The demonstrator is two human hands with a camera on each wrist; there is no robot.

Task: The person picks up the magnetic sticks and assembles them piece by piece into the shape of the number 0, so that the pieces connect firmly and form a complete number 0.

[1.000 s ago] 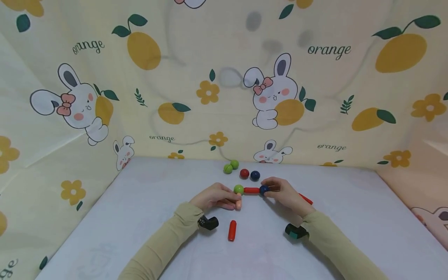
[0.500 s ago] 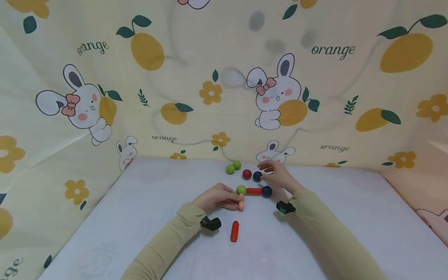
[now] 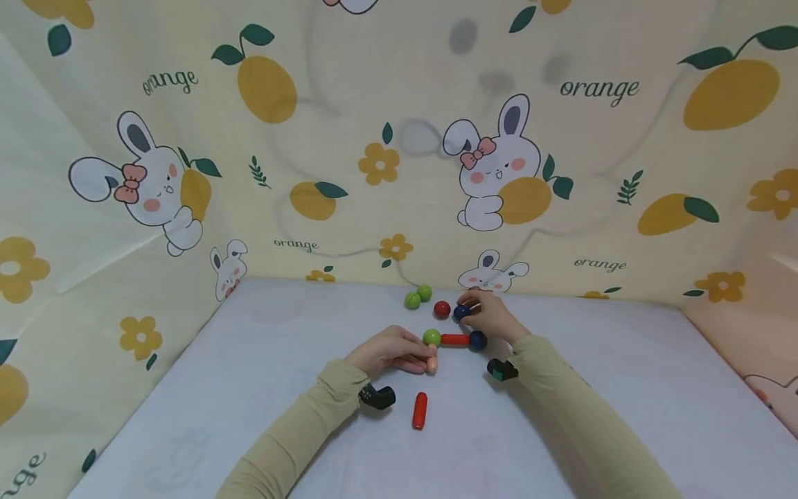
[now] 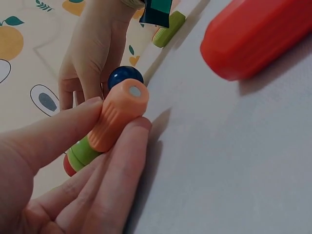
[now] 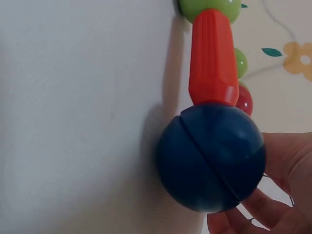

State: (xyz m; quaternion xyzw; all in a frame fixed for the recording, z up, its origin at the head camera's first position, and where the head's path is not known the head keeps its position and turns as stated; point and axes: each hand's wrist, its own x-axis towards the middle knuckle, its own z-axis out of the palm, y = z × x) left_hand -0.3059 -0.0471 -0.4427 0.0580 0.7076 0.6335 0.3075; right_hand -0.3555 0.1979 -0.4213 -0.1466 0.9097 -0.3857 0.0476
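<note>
My left hand [image 3: 394, 348] pinches an orange ridged rod [image 4: 119, 114] between thumb and fingers; its near end shows a grey round inset. A green ball [image 3: 432, 337] sits at the rod's far end. From that ball a red rod [image 3: 455, 339] runs right to a dark blue ball [image 5: 210, 158], which has a groove across it. Behind this joined piece, my right hand [image 3: 492, 315] has its thumb and fingertips around a second dark blue ball [image 3: 461, 313] on the table. In the right wrist view that second ball is hidden behind the nearer one.
A red ball [image 3: 442, 310] lies just left of the right hand. Two green balls [image 3: 418, 297] stand farther back by the patterned cloth [image 3: 349, 229]. Nearer the body lies a loose red rod [image 3: 420, 411]. A green rod [image 4: 169, 29] shows beyond the right hand.
My right hand has let go of the blue ball on the joined piece and moved back to the second blue ball, where its fingers have closed in. The left hand keeps its hold.
</note>
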